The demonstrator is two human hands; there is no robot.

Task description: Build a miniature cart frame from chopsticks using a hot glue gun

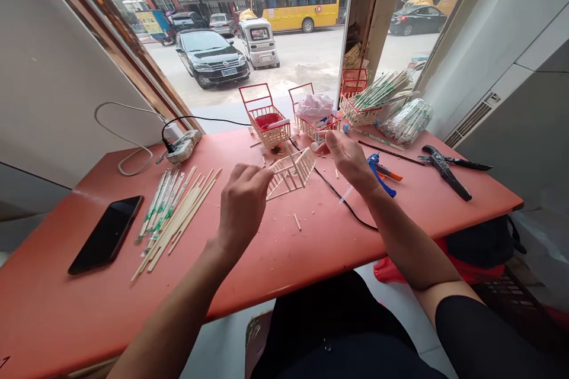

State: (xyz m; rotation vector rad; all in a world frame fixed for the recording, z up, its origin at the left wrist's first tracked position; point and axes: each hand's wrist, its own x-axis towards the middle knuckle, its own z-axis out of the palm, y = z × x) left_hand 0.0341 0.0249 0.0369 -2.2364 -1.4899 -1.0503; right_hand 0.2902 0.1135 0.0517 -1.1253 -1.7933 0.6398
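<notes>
My left hand (pixel 242 201) is curled, its fingertips pinching the near edge of a small unfinished basket frame (pixel 291 170) made of wooden sticks, lifted slightly above the red table (pixel 284 249). My right hand (pixel 351 157) hovers just right of the frame with fingers bent toward it; whether it grips anything is unclear. A pile of chopsticks (pixel 175 213), some with green wrappers, lies to the left of my left hand.
Finished stick carts (pixel 267 118) stand along the window edge, one with white cloth (pixel 315 108). A black phone (pixel 106 234) lies at the left, a power strip (pixel 183 147) behind it. Blue-handled cutters (pixel 380 173), black pliers (pixel 444 167), a black cable (pixel 342 198) and bagged chopsticks (pixel 406 121) are at the right.
</notes>
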